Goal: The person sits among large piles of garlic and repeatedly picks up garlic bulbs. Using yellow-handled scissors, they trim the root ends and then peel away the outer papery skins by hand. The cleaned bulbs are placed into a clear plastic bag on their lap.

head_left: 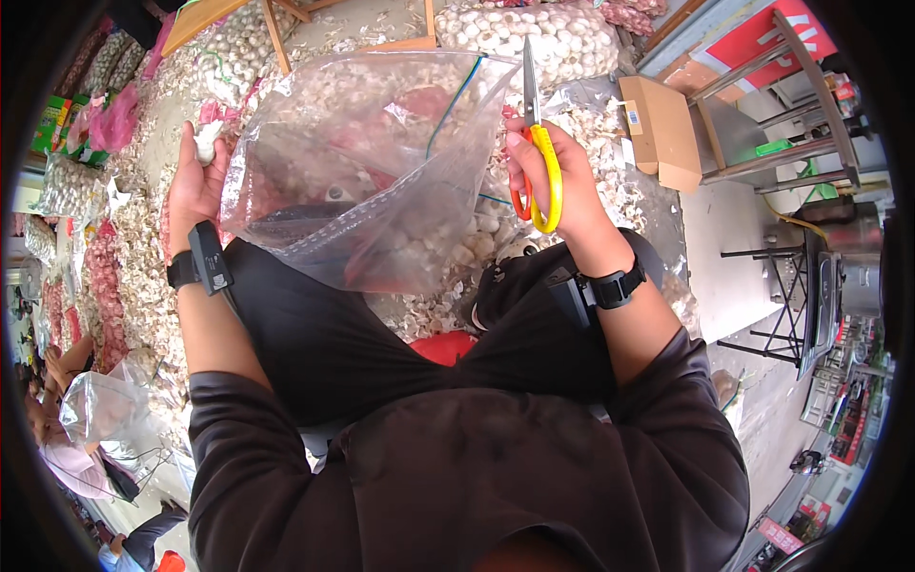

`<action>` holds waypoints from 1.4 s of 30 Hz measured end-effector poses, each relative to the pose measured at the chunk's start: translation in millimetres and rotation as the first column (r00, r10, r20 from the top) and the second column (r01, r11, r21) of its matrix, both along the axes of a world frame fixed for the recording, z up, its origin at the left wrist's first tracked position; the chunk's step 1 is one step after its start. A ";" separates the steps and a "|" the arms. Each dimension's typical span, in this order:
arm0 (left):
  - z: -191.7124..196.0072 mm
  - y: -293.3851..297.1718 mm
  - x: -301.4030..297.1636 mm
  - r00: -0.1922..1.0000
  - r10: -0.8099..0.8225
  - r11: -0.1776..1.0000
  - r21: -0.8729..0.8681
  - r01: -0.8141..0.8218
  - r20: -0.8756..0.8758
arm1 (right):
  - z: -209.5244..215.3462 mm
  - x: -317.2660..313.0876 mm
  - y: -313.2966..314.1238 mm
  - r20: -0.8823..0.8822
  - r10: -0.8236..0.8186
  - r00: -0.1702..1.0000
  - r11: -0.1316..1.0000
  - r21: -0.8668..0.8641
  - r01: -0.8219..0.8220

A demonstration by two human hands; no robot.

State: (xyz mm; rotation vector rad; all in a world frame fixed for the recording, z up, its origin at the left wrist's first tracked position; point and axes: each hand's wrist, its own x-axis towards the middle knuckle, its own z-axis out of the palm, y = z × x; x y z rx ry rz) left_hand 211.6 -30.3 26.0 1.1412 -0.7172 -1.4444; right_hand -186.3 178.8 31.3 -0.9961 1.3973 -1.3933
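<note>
Now pinching a white, papery garlic bulb (207, 141) in the left hand (197, 186), gripping yellow-and-orange-handled steel scissors (542, 143) blades-up in the right hand (570, 173), with a large transparent plastic bag (367, 167) between both grips!

The grey floor (650, 205) is thickly strewn with pale, papery skins (143, 276), with some loose whitish bulbs (479, 245) lying among them near the middle. Net sacks of white bulbs (534, 43) rest on it at the far side, and reddish net sacks (105, 272) at the left. A black-legged stand (822, 296) stands on a paler stretch at right.
</note>
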 end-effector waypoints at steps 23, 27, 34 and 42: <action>-4.2 -1.4 16.0 0.997 0.061 0.997 0.050 -0.059 -0.041 | -1.2 2.0 -0.3 -0.002 0.015 1.000 1.000 0.002 -0.015; -5.2 -3.2 10.0 0.999 0.050 0.999 0.020 -0.050 0.019 | -1.7 1.7 0.1 -0.019 0.011 1.000 1.000 0.007 -0.010; -19.9 -12.2 24.8 0.994 0.041 0.994 -0.109 -0.029 0.104 | -3.3 1.6 -0.3 -0.016 0.015 1.000 1.000 -0.006 -0.015; 8.0 9.6 -1.2 0.999 0.022 0.994 -0.107 -0.017 0.042 | -4.1 0.8 -0.4 -0.023 0.017 1.000 1.000 0.003 -0.016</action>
